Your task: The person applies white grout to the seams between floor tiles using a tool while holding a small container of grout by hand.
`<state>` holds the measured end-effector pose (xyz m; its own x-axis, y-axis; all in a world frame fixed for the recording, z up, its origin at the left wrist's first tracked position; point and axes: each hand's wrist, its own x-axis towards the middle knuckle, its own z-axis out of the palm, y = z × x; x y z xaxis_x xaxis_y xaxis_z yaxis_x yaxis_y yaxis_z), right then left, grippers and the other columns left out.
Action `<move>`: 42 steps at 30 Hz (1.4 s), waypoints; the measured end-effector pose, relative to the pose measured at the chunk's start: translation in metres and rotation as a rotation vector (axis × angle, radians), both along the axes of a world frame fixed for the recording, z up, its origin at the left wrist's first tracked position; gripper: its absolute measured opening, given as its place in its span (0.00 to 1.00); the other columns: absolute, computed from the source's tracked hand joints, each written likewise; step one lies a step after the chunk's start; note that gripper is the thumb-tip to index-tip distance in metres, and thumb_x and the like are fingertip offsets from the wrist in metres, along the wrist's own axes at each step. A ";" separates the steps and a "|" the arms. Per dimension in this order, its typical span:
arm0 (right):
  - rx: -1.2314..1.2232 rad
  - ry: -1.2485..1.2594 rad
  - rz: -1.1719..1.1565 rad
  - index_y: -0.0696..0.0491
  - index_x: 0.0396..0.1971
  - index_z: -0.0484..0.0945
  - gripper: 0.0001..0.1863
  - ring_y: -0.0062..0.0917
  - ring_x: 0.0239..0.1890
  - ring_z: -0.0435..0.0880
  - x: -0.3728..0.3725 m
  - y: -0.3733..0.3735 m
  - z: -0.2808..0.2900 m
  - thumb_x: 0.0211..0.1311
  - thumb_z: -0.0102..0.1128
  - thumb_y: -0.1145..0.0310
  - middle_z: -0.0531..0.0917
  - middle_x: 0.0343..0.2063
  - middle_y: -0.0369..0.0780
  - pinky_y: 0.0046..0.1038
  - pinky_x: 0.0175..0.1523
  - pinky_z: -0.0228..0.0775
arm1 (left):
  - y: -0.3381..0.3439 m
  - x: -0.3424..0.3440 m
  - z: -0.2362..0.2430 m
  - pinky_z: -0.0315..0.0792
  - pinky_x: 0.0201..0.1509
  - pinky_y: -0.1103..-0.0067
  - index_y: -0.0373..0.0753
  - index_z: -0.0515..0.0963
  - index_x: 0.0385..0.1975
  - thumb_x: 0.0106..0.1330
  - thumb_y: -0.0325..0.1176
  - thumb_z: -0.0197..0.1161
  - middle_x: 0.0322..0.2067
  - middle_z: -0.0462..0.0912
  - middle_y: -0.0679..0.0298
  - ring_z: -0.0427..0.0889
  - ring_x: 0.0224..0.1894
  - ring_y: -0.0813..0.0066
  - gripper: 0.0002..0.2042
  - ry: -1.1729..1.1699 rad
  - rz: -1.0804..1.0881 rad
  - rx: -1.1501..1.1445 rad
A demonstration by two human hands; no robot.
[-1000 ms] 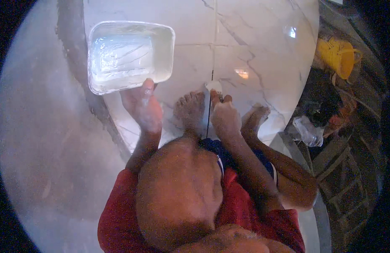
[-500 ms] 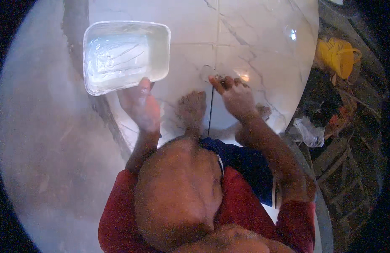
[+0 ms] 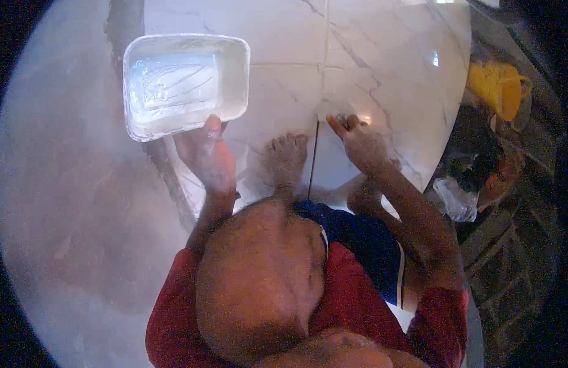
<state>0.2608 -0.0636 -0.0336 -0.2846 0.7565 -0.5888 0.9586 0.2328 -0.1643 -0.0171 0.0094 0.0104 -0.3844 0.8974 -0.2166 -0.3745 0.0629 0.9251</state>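
Note:
My left hand (image 3: pixel 208 153) grips the near rim of a white rectangular tub (image 3: pixel 238 86), its thumb over the edge and its fingers hidden underneath. Inside the tub, a smooth, shiny whitish coating (image 3: pixel 176 83) spreads across the bottom. To the right, my right hand (image 3: pixel 364 141) is low over the tiled floor, fingers curled and pressed together. Whatever it pinches is too small and hidden to name. Just beyond the fingertips lies a pale smear (image 3: pixel 333 109) on the tile joint. Nearer to me the joint (image 3: pixel 313 159) shows as a dark line; farther off it looks light.
My bare foot (image 3: pixel 286 156) rests on the white marbled tiles (image 3: pixel 406 73) between my hands. Rough grey cement floor (image 3: pixel 63 202) lies to the left. At the right, beyond the tile edge, are a yellow container (image 3: pixel 498 89), a crumpled clear plastic bag (image 3: pixel 457 199) and dark cloth-like stuff (image 3: pixel 471 147).
My right hand has shifted a little right and toward me along the joint, its fingers more tucked in. The tub stays in my left hand, nearly still. The view has shifted slightly.

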 end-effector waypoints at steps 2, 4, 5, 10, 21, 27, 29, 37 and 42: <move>-0.036 -0.030 0.016 0.36 0.64 0.67 0.28 0.39 0.34 0.83 -0.003 -0.005 0.011 0.62 0.52 0.70 0.76 0.40 0.44 0.41 0.35 0.80 | 0.003 -0.002 -0.008 0.72 0.56 0.70 0.30 0.58 0.64 0.56 0.21 0.66 0.58 0.69 0.56 0.70 0.58 0.65 0.35 -0.007 -0.015 0.046; -0.082 -0.057 0.033 0.37 0.63 0.67 0.27 0.40 0.34 0.84 -0.006 0.005 0.016 0.62 0.52 0.69 0.76 0.39 0.44 0.41 0.35 0.80 | 0.001 -0.003 -0.015 0.73 0.55 0.70 0.30 0.59 0.64 0.56 0.21 0.66 0.57 0.70 0.56 0.71 0.58 0.65 0.34 0.014 0.010 0.034; -0.021 -0.001 -0.002 0.40 0.58 0.69 0.23 0.40 0.35 0.84 -0.014 0.019 0.019 0.62 0.52 0.69 0.78 0.37 0.44 0.40 0.34 0.80 | 0.003 -0.004 -0.015 0.74 0.55 0.69 0.30 0.60 0.63 0.56 0.21 0.65 0.55 0.71 0.56 0.72 0.57 0.65 0.33 0.023 0.024 0.038; 0.118 0.153 0.023 0.42 0.53 0.71 0.18 0.37 0.39 0.84 -0.063 0.092 -0.005 0.61 0.54 0.67 0.78 0.37 0.41 0.40 0.36 0.80 | 0.007 0.001 -0.016 0.76 0.54 0.67 0.31 0.62 0.62 0.55 0.20 0.64 0.54 0.72 0.56 0.74 0.55 0.64 0.31 0.017 0.081 0.045; 0.278 0.238 0.197 0.52 0.54 0.69 0.21 0.34 0.44 0.83 -0.124 0.181 -0.048 0.60 0.53 0.68 0.80 0.38 0.41 0.35 0.38 0.81 | -0.011 -0.027 -0.032 0.68 0.60 0.63 0.30 0.62 0.60 0.55 0.27 0.65 0.55 0.70 0.54 0.70 0.58 0.60 0.31 0.149 0.191 -0.050; 0.240 0.266 0.230 0.57 0.49 0.72 0.17 0.35 0.45 0.83 -0.144 0.198 -0.052 0.59 0.54 0.70 0.80 0.39 0.42 0.34 0.38 0.82 | -0.024 -0.028 -0.025 0.70 0.59 0.63 0.31 0.65 0.58 0.56 0.31 0.67 0.53 0.72 0.55 0.72 0.55 0.61 0.30 0.174 0.216 -0.108; 0.232 0.270 0.212 0.57 0.47 0.72 0.16 0.35 0.45 0.83 -0.143 0.198 -0.050 0.59 0.54 0.70 0.80 0.40 0.42 0.34 0.38 0.82 | -0.026 -0.020 -0.022 0.71 0.58 0.64 0.32 0.65 0.58 0.56 0.32 0.67 0.53 0.72 0.56 0.73 0.55 0.61 0.30 0.159 0.228 -0.104; 0.192 0.238 0.190 0.59 0.45 0.72 0.15 0.36 0.46 0.83 -0.110 0.191 -0.039 0.59 0.54 0.71 0.80 0.41 0.43 0.33 0.39 0.82 | -0.027 -0.008 -0.025 0.73 0.58 0.63 0.33 0.65 0.59 0.57 0.26 0.64 0.54 0.72 0.56 0.73 0.56 0.61 0.28 0.101 0.217 -0.105; 0.182 0.147 0.219 0.56 0.49 0.69 0.17 0.35 0.44 0.83 -0.086 0.186 -0.036 0.59 0.54 0.70 0.80 0.42 0.42 0.32 0.38 0.82 | -0.017 -0.004 -0.021 0.73 0.57 0.63 0.33 0.65 0.59 0.57 0.26 0.64 0.54 0.72 0.55 0.73 0.56 0.61 0.28 0.078 0.228 -0.099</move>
<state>0.1745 0.1220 -0.0693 -0.5245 0.7570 -0.3896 0.8514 0.4695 -0.2338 -0.0213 -0.0077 -0.0108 -0.5930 0.7617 -0.2610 -0.3173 0.0769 0.9452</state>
